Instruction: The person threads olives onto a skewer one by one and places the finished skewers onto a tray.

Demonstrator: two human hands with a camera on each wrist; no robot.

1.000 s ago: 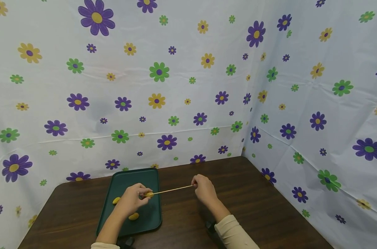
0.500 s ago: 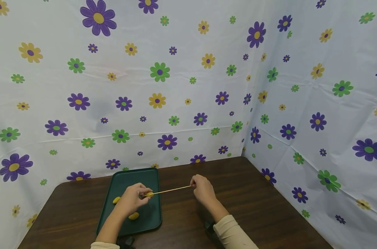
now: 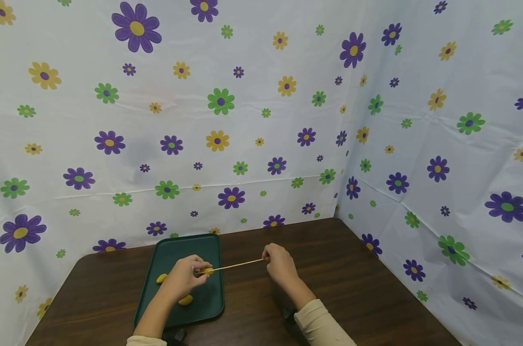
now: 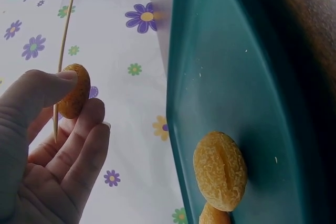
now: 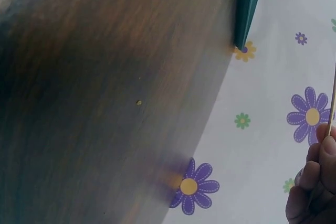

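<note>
My left hand [image 3: 182, 278] is over the green tray, pinching an oval yellow-brown piece of food [image 4: 77, 97] with wrinkled skin between thumb and fingers. A thin wooden skewer [image 3: 240, 264] runs from that hand across to my right hand [image 3: 283, 266], which grips its far end between thumb and fingertips. In the left wrist view the skewer's pointed tip [image 4: 55, 132] sticks out below the thumb, along the edge of the piece; I cannot tell whether it pierces it. Two similar pieces, a nearer one [image 3: 185, 300] and a farther one [image 3: 161, 278], lie on the tray.
The green tray [image 3: 196, 246] has a raised rim and lies on the left of a dark wooden table [image 3: 330, 269]. A flower-printed sheet [image 3: 261, 96] hangs behind the table and along its right side. A tiny crumb [image 5: 138, 102] lies on the wood.
My right hand has shifted slightly left toward the left hand, so the visible stretch of skewer is a little shorter. The left hand and the tray stay in place.
</note>
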